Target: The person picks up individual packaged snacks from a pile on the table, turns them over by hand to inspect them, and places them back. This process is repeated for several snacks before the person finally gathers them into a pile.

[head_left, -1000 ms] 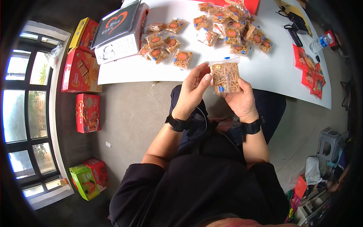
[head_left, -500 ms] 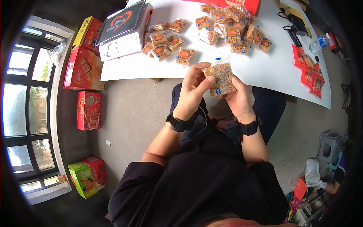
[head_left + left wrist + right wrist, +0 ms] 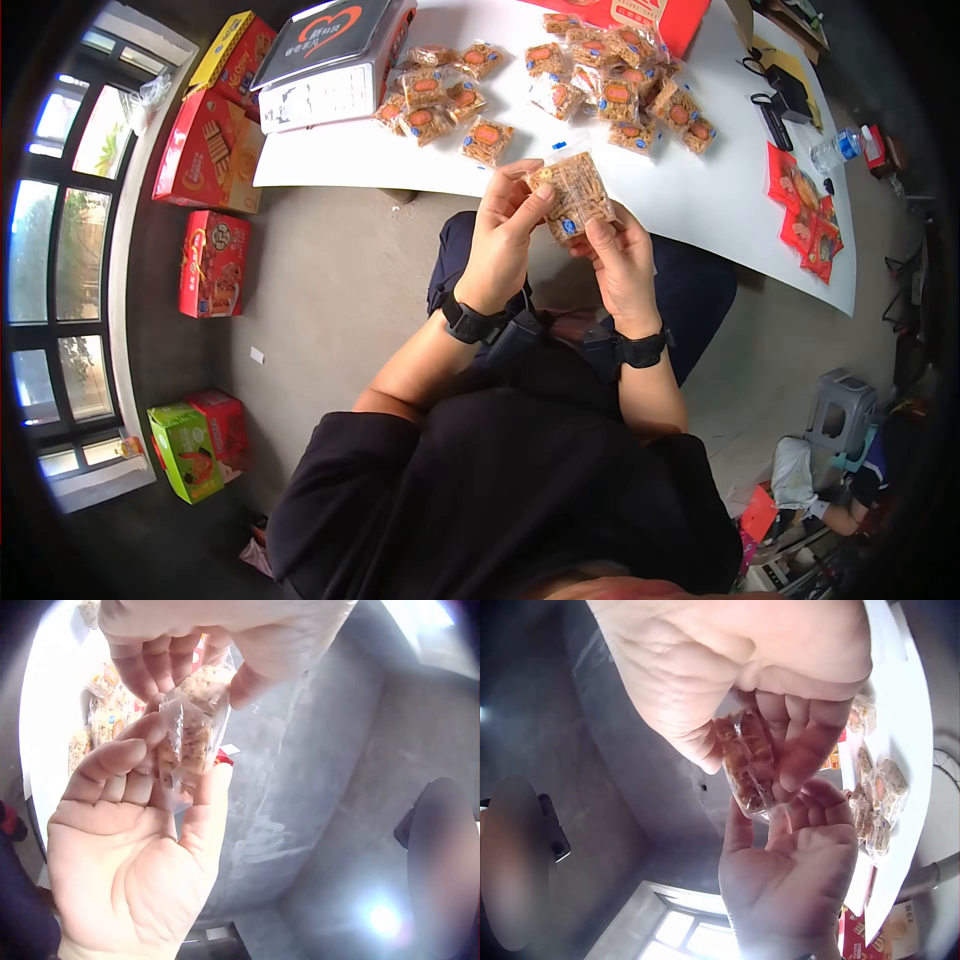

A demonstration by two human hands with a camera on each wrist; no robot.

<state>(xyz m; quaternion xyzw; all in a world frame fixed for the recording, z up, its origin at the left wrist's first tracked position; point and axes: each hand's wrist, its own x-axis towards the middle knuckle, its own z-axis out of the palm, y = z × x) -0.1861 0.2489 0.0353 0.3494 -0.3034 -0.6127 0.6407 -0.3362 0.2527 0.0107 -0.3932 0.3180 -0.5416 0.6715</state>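
A clear-wrapped snack block of short golden-brown sticks is held up between both hands at the table's front edge, tilted in the head view. My left hand grips its left side, thumb lying over the face. At the lower right corner, my right hand pinches it with the thumb on top and fingers behind. A small blue mark sits near its bottom corner. Both wrist views show the wrapped block edge-on between the two hands, its wrapper shiny along the seam.
On the white table, a larger pile of wrapped snacks and a smaller group lie beyond my hands. A white scale stands at left, red packets and a water bottle at right. Red boxes stand by the window.
The snack block has shifted left and turned to a steeper tilt. My right thumb has come over its lower right corner. The left hand keeps its grip. The head view has shifted slightly.
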